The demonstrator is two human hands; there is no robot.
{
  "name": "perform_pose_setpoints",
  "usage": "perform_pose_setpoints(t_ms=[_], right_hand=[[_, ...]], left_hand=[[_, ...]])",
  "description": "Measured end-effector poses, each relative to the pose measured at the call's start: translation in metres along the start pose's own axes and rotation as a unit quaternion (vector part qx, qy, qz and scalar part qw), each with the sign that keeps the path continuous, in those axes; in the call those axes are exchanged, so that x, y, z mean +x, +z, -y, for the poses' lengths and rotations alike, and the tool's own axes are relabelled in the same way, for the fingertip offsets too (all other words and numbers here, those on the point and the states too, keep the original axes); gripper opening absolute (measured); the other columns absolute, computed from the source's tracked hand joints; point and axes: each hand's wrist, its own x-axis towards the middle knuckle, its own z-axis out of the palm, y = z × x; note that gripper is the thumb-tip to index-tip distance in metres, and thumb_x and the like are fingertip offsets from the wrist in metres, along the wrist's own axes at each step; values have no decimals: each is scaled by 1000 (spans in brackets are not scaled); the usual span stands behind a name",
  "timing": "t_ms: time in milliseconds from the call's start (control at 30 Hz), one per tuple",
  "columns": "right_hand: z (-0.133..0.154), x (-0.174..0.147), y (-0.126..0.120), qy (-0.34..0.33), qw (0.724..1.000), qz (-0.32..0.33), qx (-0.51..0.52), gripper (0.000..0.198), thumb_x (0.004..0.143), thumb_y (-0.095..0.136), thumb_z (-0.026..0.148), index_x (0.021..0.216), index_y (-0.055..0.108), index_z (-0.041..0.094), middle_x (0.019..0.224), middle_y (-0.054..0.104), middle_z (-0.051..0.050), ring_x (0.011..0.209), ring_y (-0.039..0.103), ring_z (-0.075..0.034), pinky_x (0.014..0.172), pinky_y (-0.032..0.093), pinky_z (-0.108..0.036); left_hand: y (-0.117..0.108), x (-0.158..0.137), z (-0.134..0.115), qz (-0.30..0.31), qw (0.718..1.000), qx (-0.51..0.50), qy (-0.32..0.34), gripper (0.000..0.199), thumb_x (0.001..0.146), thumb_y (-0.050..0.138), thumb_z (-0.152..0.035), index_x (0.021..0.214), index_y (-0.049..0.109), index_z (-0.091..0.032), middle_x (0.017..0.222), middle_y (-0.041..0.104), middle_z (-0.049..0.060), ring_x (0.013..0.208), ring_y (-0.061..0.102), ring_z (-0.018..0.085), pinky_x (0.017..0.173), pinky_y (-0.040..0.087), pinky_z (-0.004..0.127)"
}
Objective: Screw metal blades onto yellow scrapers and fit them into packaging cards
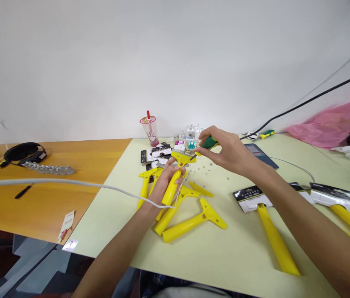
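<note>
My left hand is closed round the handle of a yellow scraper, its wide head tilted up and away from me. In my right hand is a screwdriver with a green and yellow handle; its shaft points down at the scraper's head. Whether the tip touches a screw is too small to tell. Beneath and beside my left hand lie several yellow scraper handles and a loose yellow head plate. Small screws are scattered on the pale table behind them.
A cup with a red straw stands by the wall near black-and-white packages. Packaged scrapers lie to the right, a phone behind my right arm. A white cable crosses in front of my left wrist.
</note>
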Motion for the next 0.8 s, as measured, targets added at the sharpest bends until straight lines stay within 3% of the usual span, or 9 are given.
perform_pose_setpoints(t_ms=[167, 267, 367, 533, 633, 800], right_hand=[[-3, -1, -1, 4, 999, 36, 24, 38, 103, 68, 46, 133, 51, 30, 124, 76, -11, 108, 76, -29, 93, 62, -47], [-4, 0, 0, 9, 999, 8, 40, 29, 103, 69, 52, 119, 60, 29, 116, 78, -8, 96, 77, -27, 84, 65, -43], [-4, 1, 1, 17, 1000, -23, 8, 33, 100, 72, 56, 112, 62, 27, 109, 78, -8, 85, 76, -25, 77, 65, -42], [-1, -1, -2, 7, 998, 46, 39, 29, 105, 67, 45, 127, 58, 29, 124, 76, -11, 108, 75, -28, 95, 64, -48], [0, 0, 0, 10, 998, 22, 55, 26, 103, 71, 50, 114, 62, 28, 111, 78, -8, 94, 77, -26, 86, 66, -44], [-1, 1, 4, 18, 997, -71, 11, 52, 87, 81, 72, 99, 61, 26, 87, 75, -4, 73, 71, -22, 69, 62, -38]], left_hand=[[2, -3, -1, -9, 1000, 2, -5, 63, 77, 84, -5, 131, 58, -26, 112, 68, 5, 86, 70, 9, 49, 40, 9], [4, -4, -2, -15, 1000, 1, -3, 64, 77, 83, -4, 132, 57, -26, 114, 67, 6, 86, 70, 9, 49, 40, 9], [4, -3, -1, -17, 1000, 3, -4, 62, 76, 83, -3, 128, 57, -26, 112, 67, 5, 84, 70, 9, 47, 37, 9], [0, -1, 0, -14, 1000, 0, 3, 59, 77, 83, -3, 126, 57, -25, 111, 67, 5, 87, 71, 10, 49, 38, 9], [-2, 0, -2, -8, 1000, 13, -2, 57, 81, 83, -6, 127, 57, -27, 105, 67, 3, 80, 69, 8, 49, 40, 9], [1, -1, -3, -4, 1000, 21, 9, 60, 77, 83, -4, 127, 57, -25, 106, 69, 4, 83, 72, 10, 46, 37, 11]])
